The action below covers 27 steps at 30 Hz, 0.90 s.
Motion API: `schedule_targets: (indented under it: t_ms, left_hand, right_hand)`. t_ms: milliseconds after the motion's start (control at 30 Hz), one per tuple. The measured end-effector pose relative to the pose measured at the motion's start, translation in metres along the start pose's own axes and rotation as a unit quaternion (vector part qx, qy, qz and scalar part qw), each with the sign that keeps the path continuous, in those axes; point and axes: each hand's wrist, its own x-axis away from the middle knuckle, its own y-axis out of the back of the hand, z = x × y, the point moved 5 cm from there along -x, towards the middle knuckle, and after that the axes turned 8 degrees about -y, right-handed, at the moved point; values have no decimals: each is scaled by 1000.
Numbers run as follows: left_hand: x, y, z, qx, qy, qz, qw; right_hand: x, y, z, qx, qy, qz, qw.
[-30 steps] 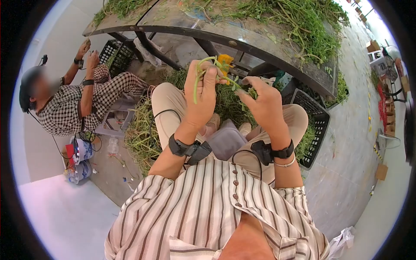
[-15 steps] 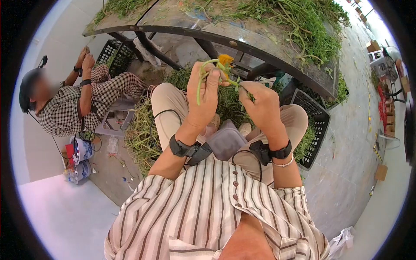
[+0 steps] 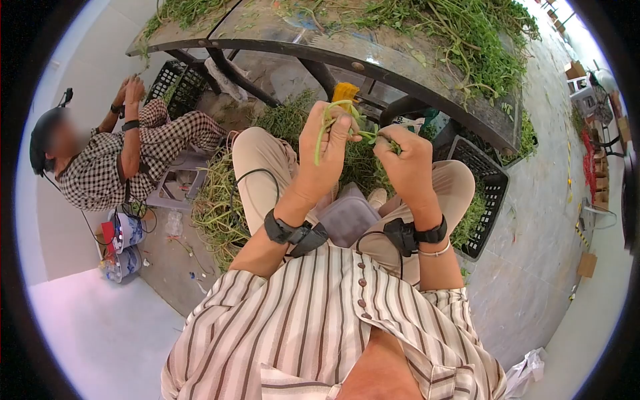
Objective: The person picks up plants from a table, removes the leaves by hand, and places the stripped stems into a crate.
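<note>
My left hand (image 3: 320, 150) is closed around a pale green plant stem (image 3: 319, 148), whose bent end hangs down over the back of the fingers. Part of the same greenery stretches across to my right hand (image 3: 408, 160). The right fingers pinch the leafy end (image 3: 368, 136) of it. Both hands are raised above my knees, a short distance apart. Below and behind them lies a heap of loose green stems (image 3: 360, 160), partly hidden by the hands. Exactly where the fingertips meet the stem is hard to make out.
A dark-edged table (image 3: 393, 63) bearing piled greens (image 3: 480, 47) stands ahead. A black crate (image 3: 493, 193) with greens is at my right, and a stem heap (image 3: 217, 200) at my left. Another person (image 3: 100, 160) sits on the left. A grey tub (image 3: 348, 217) is between my legs.
My left hand has moved slightly right and down with the stem. My right hand has shifted a little, its fingers now curled on the leafy end, and the hands are closer together.
</note>
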Motion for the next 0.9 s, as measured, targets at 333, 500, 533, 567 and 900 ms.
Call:
schedule_targets:
  t_ms: [333,500,533,567,900]
  left_hand:
    - [-4,18,7,54,61,-109,991]
    - [-3,26,19,77,83,-133,985]
    - [-3,27,21,73,86,-129,985]
    - [-3,28,21,75,81,-128,986]
    - [-4,36,22,28,66,-129,989]
  right_hand:
    - [-4,22,-34,-280,-221,-76,931]
    - [-3,25,-47,-365,-228,-70,900]
    - [-1,27,-48,-383,-238,-66,890]
    - [-1,28,-49,-401,-243,-63,881]
    - [24,91,-25,-25,-64,-159,985]
